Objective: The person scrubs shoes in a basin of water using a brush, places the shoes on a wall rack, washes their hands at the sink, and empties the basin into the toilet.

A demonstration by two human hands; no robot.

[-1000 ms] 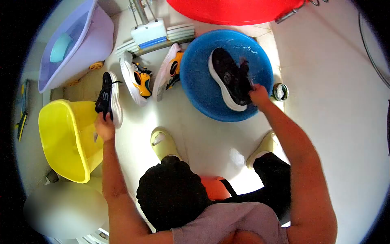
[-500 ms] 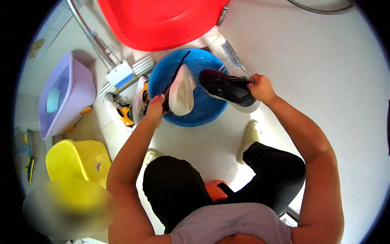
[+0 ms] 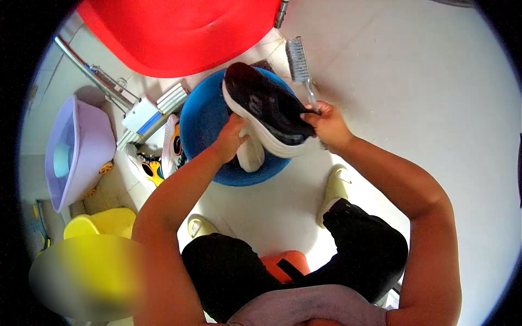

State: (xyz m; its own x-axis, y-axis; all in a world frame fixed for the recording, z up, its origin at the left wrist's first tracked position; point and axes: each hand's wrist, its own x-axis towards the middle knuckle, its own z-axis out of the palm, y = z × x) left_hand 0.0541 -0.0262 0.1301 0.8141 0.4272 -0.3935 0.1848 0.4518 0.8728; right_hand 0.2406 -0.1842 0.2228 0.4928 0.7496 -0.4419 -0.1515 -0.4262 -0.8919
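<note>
A blue basin (image 3: 204,117) stands on the floor in front of me. Above it is a black shoe with a white sole (image 3: 269,108), tilted, its heel end gripped by my right hand (image 3: 329,127). The same hand holds a brush (image 3: 298,60) by its handle, bristle head pointing away from me. My left hand (image 3: 232,140) is at the shoe's near side, closed, its fingers partly hidden. Just below that hand a second shoe (image 3: 251,155) shows its pale sole in the basin; whether the hand grips it is unclear.
A red tub (image 3: 185,38) is beyond the basin. To the left are a mop (image 3: 142,117), white-and-orange shoes (image 3: 171,141), a lilac tub (image 3: 89,136) and a yellow bin (image 3: 109,220). An orange stool (image 3: 285,263) is between my legs.
My left hand has brought the second shoe from beside the yellow bin into the basin. My right hand has lifted the first shoe with the brush and brought it toward my left hand.
</note>
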